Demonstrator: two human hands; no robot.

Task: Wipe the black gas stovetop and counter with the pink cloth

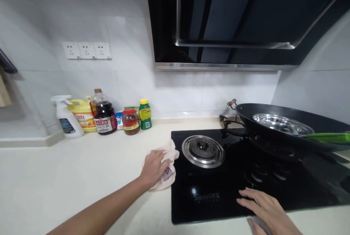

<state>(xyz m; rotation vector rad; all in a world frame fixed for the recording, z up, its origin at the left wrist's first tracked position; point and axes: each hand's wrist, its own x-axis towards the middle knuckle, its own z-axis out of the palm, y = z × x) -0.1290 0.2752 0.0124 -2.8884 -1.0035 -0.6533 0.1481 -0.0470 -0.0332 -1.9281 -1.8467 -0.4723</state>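
My left hand (pixel 155 166) presses on a pale pink cloth (pixel 171 155) with a purple patch. Its fingers curl over the cloth, which lies on the white counter against the left edge of the black glass gas stove (pixel 207 207). Near the front edge of the stove, my right hand (pixel 264 206) is spread with its fingers apart and holds no object that I can see. Something grey shows beside its thumb, too little to make out. Between and beyond the hands is a round burner (pixel 203 151) with a metal ring and no grate on it.
A large black wok (pixel 273 108) holding a shiny metal lid or bowl (pixel 283 124) stands on the right side, with a green handle (pixel 328 137). Along the back wall are a spray bottle (pixel 68 118), a dark sauce jug (pixel 104 116), a red-lidded jar (pixel 131 122) and a green bottle (pixel 145 114). A range hood (pixel 232 16) hangs above.
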